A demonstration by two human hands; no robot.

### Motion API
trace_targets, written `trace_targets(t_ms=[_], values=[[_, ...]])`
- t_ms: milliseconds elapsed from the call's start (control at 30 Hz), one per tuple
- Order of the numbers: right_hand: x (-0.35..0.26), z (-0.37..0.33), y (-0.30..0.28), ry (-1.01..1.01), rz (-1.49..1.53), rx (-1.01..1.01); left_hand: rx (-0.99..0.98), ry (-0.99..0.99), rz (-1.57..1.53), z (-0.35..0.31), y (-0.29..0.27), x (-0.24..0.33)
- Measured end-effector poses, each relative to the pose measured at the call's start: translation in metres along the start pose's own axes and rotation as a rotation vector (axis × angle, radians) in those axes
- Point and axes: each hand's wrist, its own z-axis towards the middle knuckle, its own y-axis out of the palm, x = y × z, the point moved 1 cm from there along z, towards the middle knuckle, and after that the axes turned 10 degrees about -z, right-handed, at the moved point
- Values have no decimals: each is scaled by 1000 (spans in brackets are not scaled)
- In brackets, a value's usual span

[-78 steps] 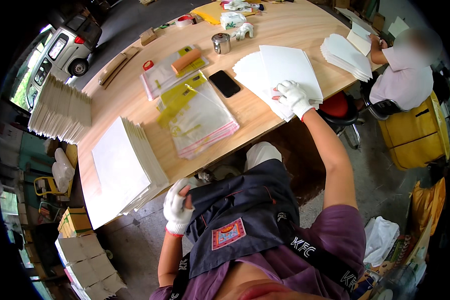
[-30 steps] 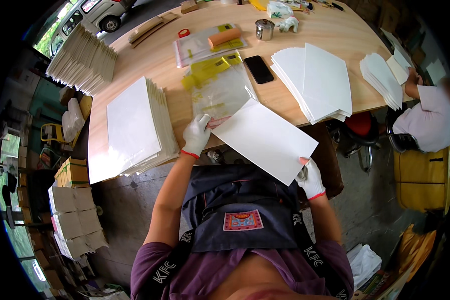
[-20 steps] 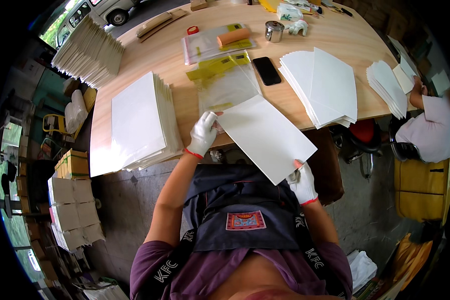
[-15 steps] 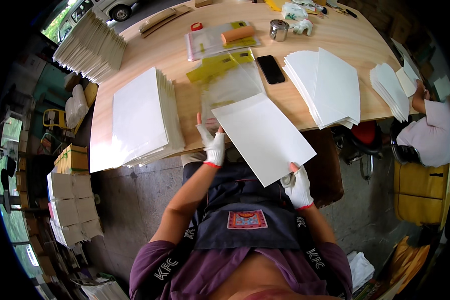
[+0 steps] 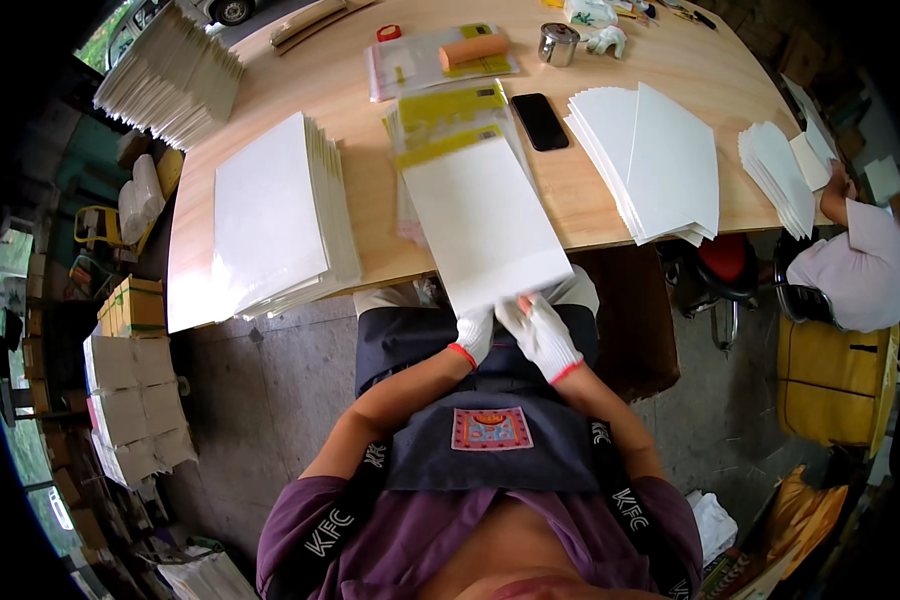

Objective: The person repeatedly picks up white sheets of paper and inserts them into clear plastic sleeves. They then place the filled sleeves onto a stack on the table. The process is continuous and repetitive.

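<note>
A stiff white board (image 5: 490, 225) slants over the table's near edge, its near end above my lap. A clear plastic bag's yellow-green band (image 5: 450, 147) lines up with the board's far end, and the board looks to be inside that bag. My left hand (image 5: 475, 336), in a white fingerless glove, grips the near left corner, its fingertips mostly hidden. At the near edge, my right hand (image 5: 542, 336), gloved alike, is closed with thumb and finger pinching the board. More clear bags with yellow bands (image 5: 450, 97) lie under its far end.
Stacked white boards (image 5: 275, 200) stand left, with a taller stack (image 5: 170, 85) behind. More boards (image 5: 670, 165) fan out right of a black phone (image 5: 540, 122). A metal cup (image 5: 558, 45) and an orange roll (image 5: 473, 51) sit farther back. A person (image 5: 845, 260) sits at right.
The white board has turned straighter and moved left, now lined up with a yellow-banded bag. My left hand has come down to its near corner; my right hand has moved left along its near edge.
</note>
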Motion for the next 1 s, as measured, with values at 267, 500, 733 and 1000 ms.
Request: trace_targets(t_ms=[267, 500, 733, 1000], values=[[-9, 22, 35, 49, -555, -395, -174, -341, -203, 1, -23, 47], [1, 37, 91, -838, -2002, -354, 54, -110, 291, -30, -33, 134], [6, 39, 89, -901, -1997, -554, 146, -156, 358, -19, -39, 137], [-68, 5, 39, -424, -1398, -159, 115, -139, 424, -28, -32, 149]])
